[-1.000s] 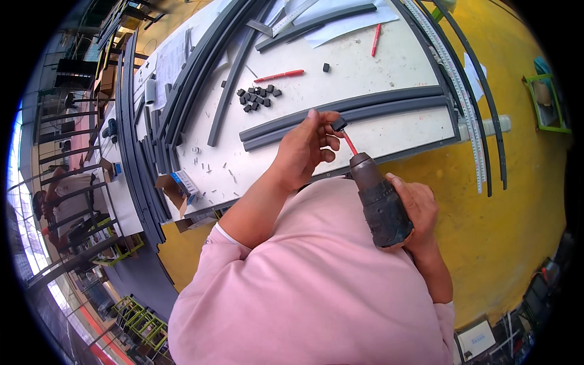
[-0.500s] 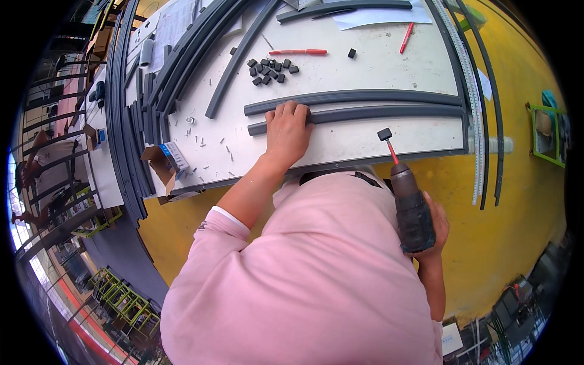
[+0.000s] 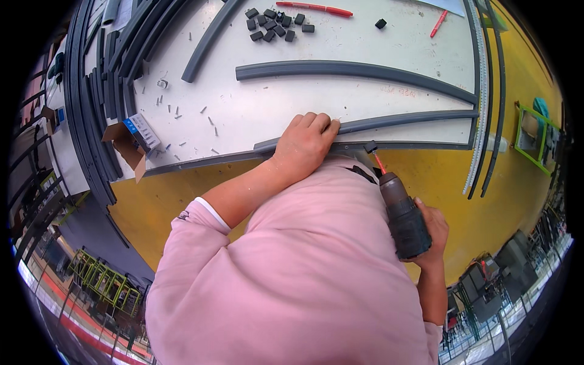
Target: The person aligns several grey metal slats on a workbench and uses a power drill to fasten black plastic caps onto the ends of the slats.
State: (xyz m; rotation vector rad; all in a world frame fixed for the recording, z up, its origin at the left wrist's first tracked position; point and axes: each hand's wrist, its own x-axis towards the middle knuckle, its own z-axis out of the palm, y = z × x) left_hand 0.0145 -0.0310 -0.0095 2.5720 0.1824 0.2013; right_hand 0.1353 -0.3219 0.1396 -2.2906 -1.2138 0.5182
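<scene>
My left hand is closed over a long dark grey strip close to the table's front edge. The strip's left end shows just past my wrist side. My right hand grips a black power drill in front of my body, right of the middle. A red bit sticks up from its chuck, and a small black block sits at the bit's tip, by the table edge. Farther back on the table lies a second grey strip, apart from the first.
Several black blocks are heaped at the back beside a red pen; one lone block lies to their right. Screws are scattered left of my hand near an open cardboard box. More grey strips run along the left.
My left hand has drawn the nearer strip toward the table's front edge, widening the space between the two strips. The drill has moved slightly left, its tip now lower. The view has shifted too.
</scene>
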